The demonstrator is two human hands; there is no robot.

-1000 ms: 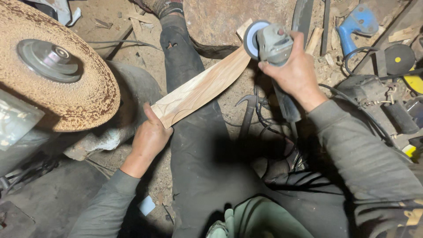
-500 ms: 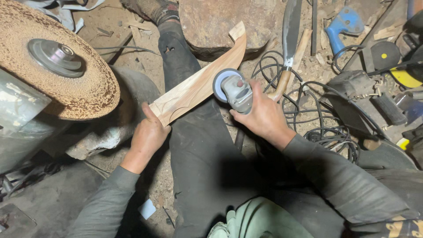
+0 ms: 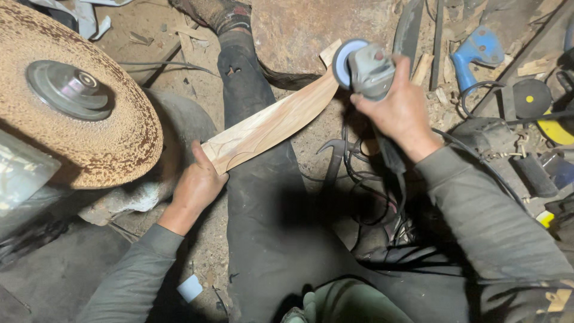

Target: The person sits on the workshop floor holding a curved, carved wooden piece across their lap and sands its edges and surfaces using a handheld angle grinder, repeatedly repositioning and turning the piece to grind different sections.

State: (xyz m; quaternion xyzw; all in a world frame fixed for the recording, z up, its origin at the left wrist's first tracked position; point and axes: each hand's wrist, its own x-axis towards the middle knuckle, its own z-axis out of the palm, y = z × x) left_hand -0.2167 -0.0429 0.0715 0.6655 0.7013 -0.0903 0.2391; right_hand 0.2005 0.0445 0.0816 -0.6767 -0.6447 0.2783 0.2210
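Head view, left hand: the left hand [image 3: 197,185] is clamped on the near end of the curved wooden piece [image 3: 269,125], thumb up along its edge, pinning it against the person's outstretched leg [image 3: 251,119].
Head view, right hand: the right hand [image 3: 400,110] is wrapped tight around the body of an angle grinder [image 3: 368,69], whose disc [image 3: 342,63] sits at the far tip of the wood, touching or just short of it; I cannot tell which.
Wood: it runs diagonally from the left hand up toward the right hand, resting on the leg, pale face up with dark outline marks near the left hand.
Beyond the left hand: a large, worn buffing wheel [image 3: 72,96], well apart from the wood.
Below the right hand: the grinder's cable loops among black cords [image 3: 371,191].
Doing it well: as I judge it, keep the left grip firm and fingers behind the disc's path, work with light passes along the grain, and keep the cable clear of the leg and disc.
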